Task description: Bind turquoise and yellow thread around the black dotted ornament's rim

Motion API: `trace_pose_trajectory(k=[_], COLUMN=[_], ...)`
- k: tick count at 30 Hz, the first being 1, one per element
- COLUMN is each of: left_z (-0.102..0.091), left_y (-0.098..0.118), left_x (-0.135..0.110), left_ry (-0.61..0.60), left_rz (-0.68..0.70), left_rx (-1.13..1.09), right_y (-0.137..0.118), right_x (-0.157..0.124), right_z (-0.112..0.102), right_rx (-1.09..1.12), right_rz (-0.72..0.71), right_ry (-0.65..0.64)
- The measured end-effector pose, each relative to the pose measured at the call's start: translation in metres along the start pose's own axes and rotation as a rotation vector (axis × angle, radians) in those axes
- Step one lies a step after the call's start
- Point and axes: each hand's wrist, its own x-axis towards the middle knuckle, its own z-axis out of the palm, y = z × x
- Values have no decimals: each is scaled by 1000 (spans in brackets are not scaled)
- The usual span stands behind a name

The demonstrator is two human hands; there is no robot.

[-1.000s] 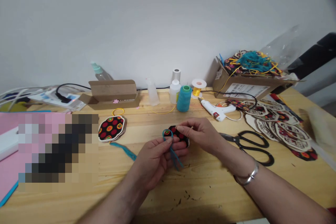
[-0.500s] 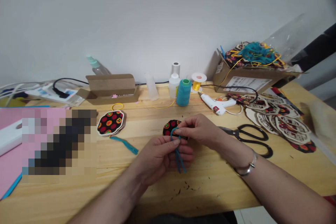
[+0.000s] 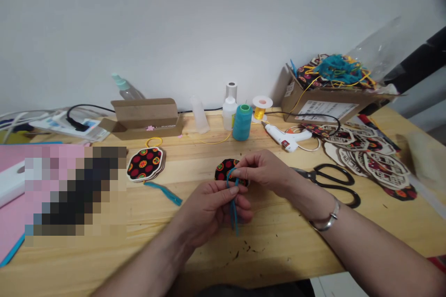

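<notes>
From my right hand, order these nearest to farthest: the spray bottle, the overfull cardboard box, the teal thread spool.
In the head view, from your right hand:
1. Teal thread spool, just beyond it.
2. Overfull cardboard box, back right.
3. Spray bottle, back left.

The cord [image 3: 236,218] is teal, close in shade to the thread cone [image 3: 241,125] with its green top. The fabric piece [image 3: 223,170] is black, patterned with dark red dots and orange, yellow and green rosettes; the stack [image 3: 144,164] repeats that print inside a cream border. Yellow thread [image 3: 259,113] fills a white-flanged spool. The glue gun [image 3: 296,137] is mostly white, the scissors [image 3: 311,176] black-handled, the worktop [image 3: 195,162] pale yellowish wood grain.
</notes>
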Motion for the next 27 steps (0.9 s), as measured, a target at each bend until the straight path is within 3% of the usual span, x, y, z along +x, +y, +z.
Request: trace_pose_trajectory(k=[6,15,27], left_z=[2,7,6], left_y=[0,-1,-1], left_x=[-2,-2,-3], left_ry=[0,139,166], left_rz=[56,181,278], left_rx=[25,150,153], right_y=[0,-7,-9], right_x=[0,-9,-13], right_z=[-1,3,5], right_rx=[-83,-594,-519], right_rz=[-56,-407,-467], right_ry=[71,235,307])
